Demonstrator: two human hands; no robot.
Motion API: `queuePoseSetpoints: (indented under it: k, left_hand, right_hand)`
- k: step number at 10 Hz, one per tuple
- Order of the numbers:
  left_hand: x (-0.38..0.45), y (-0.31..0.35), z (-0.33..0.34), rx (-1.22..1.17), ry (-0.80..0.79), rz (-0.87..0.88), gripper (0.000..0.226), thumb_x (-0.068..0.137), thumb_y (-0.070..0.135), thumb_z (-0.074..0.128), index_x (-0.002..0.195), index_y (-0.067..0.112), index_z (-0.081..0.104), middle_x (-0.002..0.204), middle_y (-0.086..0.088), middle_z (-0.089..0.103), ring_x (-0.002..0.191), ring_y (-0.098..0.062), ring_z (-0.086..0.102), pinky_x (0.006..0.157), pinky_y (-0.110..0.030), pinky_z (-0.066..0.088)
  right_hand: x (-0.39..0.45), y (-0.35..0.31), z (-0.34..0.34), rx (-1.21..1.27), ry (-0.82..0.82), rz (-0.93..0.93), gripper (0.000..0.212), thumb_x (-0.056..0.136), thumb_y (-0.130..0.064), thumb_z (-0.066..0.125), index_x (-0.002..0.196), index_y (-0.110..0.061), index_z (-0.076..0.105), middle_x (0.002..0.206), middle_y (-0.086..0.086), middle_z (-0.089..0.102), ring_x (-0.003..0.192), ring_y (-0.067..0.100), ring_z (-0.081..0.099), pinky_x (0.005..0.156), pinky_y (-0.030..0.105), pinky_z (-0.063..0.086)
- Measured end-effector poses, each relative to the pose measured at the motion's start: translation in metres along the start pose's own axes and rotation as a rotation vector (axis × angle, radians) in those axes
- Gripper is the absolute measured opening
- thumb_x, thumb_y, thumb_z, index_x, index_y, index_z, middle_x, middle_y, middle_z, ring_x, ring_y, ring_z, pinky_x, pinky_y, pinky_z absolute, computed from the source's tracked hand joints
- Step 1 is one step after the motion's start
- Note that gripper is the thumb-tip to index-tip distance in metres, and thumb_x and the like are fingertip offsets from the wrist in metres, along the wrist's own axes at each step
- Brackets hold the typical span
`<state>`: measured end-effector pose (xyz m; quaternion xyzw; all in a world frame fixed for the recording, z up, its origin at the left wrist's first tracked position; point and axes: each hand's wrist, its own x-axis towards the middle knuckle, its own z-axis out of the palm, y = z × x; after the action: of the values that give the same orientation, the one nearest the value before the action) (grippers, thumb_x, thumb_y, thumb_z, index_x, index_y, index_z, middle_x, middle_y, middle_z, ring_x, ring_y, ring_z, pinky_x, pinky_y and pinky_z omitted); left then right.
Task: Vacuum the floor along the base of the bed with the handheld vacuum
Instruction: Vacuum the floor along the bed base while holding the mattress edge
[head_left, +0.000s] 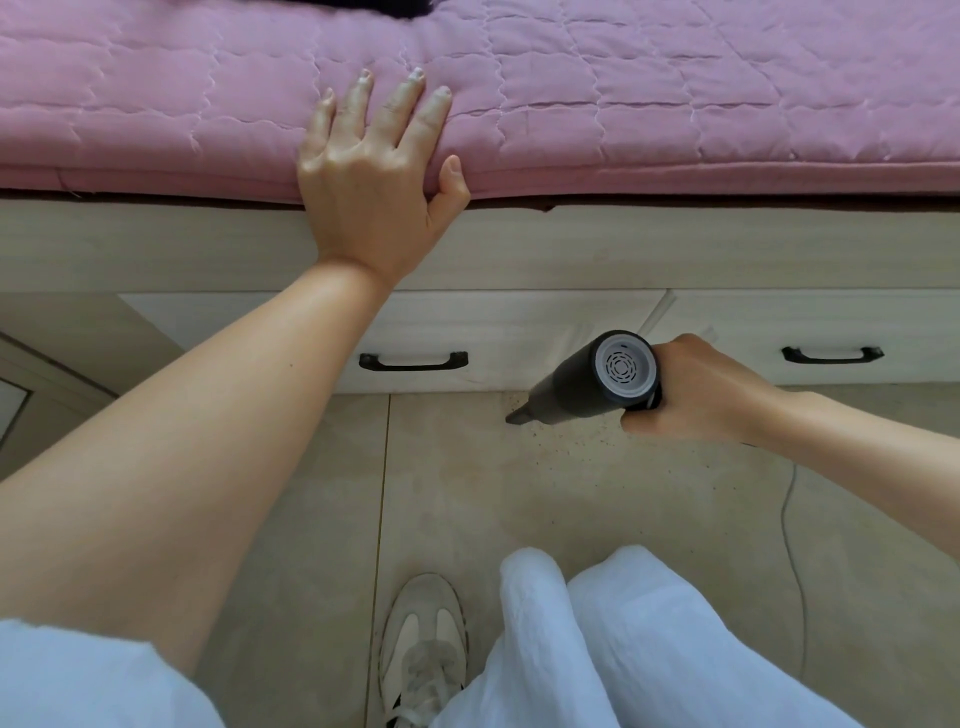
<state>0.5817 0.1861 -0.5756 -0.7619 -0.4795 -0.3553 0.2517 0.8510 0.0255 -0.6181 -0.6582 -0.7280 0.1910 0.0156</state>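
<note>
My right hand (696, 395) grips the black handheld vacuum (587, 382) by its handle, white rear vent facing me. Its narrow nozzle points down-left and its tip touches the tiled floor (467, 493) just in front of the bed's drawer base (498, 332). Dark crumbs lie scattered on the tile around and to the right of the nozzle. My left hand (374, 166) rests flat on the edge of the pink quilted mattress pad (675, 104), fingers spread, thumb over the edge.
Two drawers with black handles (413, 360) (831, 354) front the bed base. A thin grey cord (792, 545) trails across the floor at right. My white shoe (422, 649) and white trouser legs (623, 649) fill the lower view.
</note>
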Motion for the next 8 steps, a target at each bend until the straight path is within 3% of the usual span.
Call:
queuePoseSetpoints:
  k: [3, 6, 8]
  left_hand:
    - [0.0002, -0.0002, 0.0006, 0.002, 0.011, -0.001, 0.048, 0.092, 0.040, 0.040, 0.133, 0.024, 0.059, 0.137, 0.002, 0.057, 0.127, -0.032, 0.052, 0.107, -0.049, 0.039]
    - [-0.0002, 0.0006, 0.0008, 0.008, 0.033, 0.005, 0.047, 0.092, 0.039, 0.042, 0.131, 0.023, 0.061, 0.136, 0.001, 0.059, 0.126, -0.033, 0.053, 0.106, -0.049, 0.040]
    - [-0.0003, 0.0008, 0.0001, 0.006, 0.040, 0.004, 0.046, 0.092, 0.039, 0.042, 0.131, 0.023, 0.061, 0.135, 0.001, 0.059, 0.126, -0.032, 0.054, 0.105, -0.049, 0.040]
  right_hand:
    - [-0.0053, -0.0033, -0.0028, 0.009, -0.026, -0.052, 0.031, 0.058, -0.030, 0.067, 0.055, -0.027, 0.035, 0.044, -0.006, 0.041, 0.045, 0.007, 0.042, 0.044, 0.027, 0.032]
    - [-0.0019, -0.0027, 0.0050, 0.025, 0.018, 0.043, 0.025, 0.058, -0.033, 0.066, 0.057, -0.029, 0.041, 0.049, -0.006, 0.052, 0.047, 0.009, 0.050, 0.041, 0.024, 0.033]
    - [-0.0034, -0.0009, 0.0048, 0.010, 0.014, -0.020, 0.021, 0.052, -0.044, 0.057, 0.057, -0.037, 0.038, 0.046, -0.010, 0.048, 0.047, 0.006, 0.049, 0.042, 0.023, 0.030]
